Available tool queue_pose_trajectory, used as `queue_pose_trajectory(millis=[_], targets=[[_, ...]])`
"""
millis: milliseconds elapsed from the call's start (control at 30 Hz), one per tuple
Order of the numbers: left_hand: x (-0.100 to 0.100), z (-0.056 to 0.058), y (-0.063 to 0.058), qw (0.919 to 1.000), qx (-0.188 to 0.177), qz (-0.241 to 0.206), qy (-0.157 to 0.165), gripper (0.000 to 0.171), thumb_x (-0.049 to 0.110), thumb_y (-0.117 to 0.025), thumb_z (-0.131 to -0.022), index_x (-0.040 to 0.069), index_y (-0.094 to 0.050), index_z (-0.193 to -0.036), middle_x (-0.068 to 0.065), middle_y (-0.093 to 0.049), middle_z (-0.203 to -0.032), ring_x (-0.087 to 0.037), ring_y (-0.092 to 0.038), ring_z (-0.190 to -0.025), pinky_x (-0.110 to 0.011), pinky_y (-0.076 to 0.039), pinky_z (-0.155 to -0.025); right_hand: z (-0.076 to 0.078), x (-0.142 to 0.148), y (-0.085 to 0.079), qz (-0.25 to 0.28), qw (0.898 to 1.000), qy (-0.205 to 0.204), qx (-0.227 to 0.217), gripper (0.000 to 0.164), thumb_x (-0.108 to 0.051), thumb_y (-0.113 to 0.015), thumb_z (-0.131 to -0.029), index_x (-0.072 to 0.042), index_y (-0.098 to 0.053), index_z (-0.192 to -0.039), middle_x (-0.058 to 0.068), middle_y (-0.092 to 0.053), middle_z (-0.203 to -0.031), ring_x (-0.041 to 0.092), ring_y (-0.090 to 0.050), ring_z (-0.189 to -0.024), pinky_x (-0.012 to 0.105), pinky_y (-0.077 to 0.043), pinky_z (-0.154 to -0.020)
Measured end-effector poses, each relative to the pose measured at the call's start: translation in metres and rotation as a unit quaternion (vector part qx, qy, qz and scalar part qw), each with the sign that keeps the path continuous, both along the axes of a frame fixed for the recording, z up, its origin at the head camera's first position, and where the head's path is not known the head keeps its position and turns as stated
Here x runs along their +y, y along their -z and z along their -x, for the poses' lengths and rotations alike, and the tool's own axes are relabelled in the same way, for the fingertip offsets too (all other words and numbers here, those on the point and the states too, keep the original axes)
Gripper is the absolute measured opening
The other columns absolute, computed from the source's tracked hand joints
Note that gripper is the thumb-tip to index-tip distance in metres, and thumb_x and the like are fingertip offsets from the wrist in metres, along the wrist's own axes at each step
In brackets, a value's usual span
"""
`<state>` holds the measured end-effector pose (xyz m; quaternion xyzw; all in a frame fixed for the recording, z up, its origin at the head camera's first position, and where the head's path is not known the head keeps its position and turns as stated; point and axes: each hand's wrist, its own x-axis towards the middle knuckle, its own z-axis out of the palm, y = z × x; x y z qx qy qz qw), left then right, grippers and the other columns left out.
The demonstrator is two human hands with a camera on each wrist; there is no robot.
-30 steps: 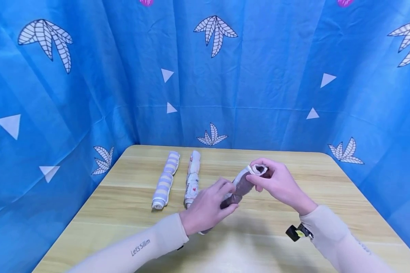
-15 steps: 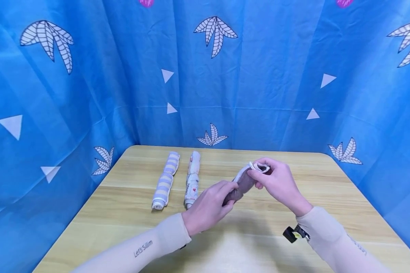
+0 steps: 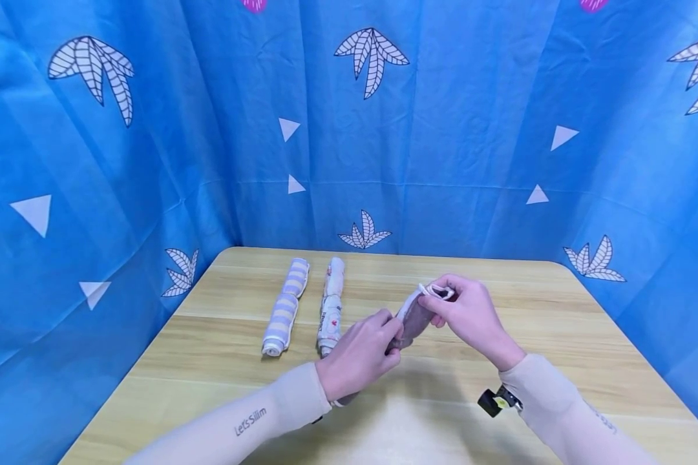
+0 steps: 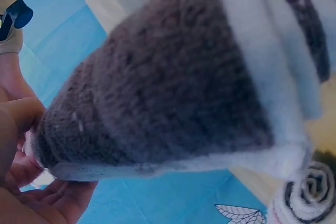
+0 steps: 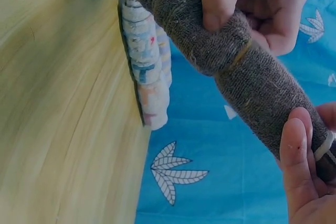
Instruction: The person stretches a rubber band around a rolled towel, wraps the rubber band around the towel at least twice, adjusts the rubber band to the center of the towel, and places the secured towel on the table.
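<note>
A rolled grey-brown towel with white edging slants above the table between both hands. My left hand grips it around the middle, thumb and fingers curled over the cloth. At the far end, my right hand pinches the roll near its white-edged opening. A thin yellowish band cinches the grey-brown roll in the right wrist view, close to the left hand's fingers. The left wrist view shows the roll's near end, with loose layers of white edging. In the head view, my left hand hides the towel's middle.
Two more rolled towels lie left of the hands on the wooden table: a purple-and-cream striped one and a white printed one. Each narrows at its middle. Blue patterned curtains stand around the table's back and sides.
My left hand's fingers have closed more tightly over the grey-brown towel's middle, covering the narrowed part. The right hand stays at the far end, having shifted only slightly. The other two rolls have not moved.
</note>
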<state>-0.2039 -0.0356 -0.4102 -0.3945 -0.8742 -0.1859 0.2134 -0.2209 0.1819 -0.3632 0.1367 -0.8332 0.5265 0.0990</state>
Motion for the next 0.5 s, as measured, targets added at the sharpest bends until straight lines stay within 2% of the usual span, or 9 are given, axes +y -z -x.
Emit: queue_pose_trajectory(millis=[200,333,433,500], targets=[[-0.004,0.001,0.008,0.9983,0.051,-0.003,0.026,0.019,0.016,-0.072,-0.086,0.018,-0.054,-0.082,0.004,-0.054,-0.09,-0.005,-0.051,-0.071,-0.013,-0.043,-0.058,0.006,0.005,0.002,0.001,1.0,0.007,-0.027,0.023,-0.024,-0.077,-0.089,-0.003,-0.07,-0.095,0.011,-0.071,-0.079,0.021,-0.068,-0.059,0.033,-0.057,-0.058],[-0.008,0.0,0.012,0.9953,0.085,-0.014,0.045,0.017,0.015,-0.071,-0.087,0.018,-0.056,-0.08,0.003,-0.058,-0.094,-0.005,-0.055,-0.074,-0.013,-0.047,-0.06,0.01,0.007,0.003,0.011,0.999,0.007,-0.041,0.025,-0.024,-0.077,-0.088,-0.001,-0.069,-0.095,0.009,-0.07,-0.076,0.021,-0.067,-0.059,0.032,-0.055,-0.057],[-0.01,-0.001,0.014,0.9944,0.091,-0.021,0.05,0.014,0.014,-0.07,-0.087,0.017,-0.058,-0.081,0.001,-0.061,-0.098,-0.006,-0.059,-0.077,-0.013,-0.05,-0.064,0.012,0.008,0.002,0.022,0.999,0.008,-0.046,0.024,-0.021,-0.076,-0.088,0.0,-0.068,-0.094,0.008,-0.069,-0.073,0.02,-0.066,-0.058,0.032,-0.055,-0.057],[-0.012,-0.001,0.014,0.9952,0.081,-0.027,0.048,0.013,0.015,-0.07,-0.087,0.016,-0.058,-0.083,0.001,-0.062,-0.101,-0.006,-0.06,-0.077,-0.012,-0.05,-0.064,0.013,0.006,0.001,0.034,0.998,0.013,-0.05,0.023,-0.02,-0.076,-0.088,0.001,-0.068,-0.094,0.007,-0.068,-0.071,0.019,-0.066,-0.057,0.033,-0.056,-0.057]])
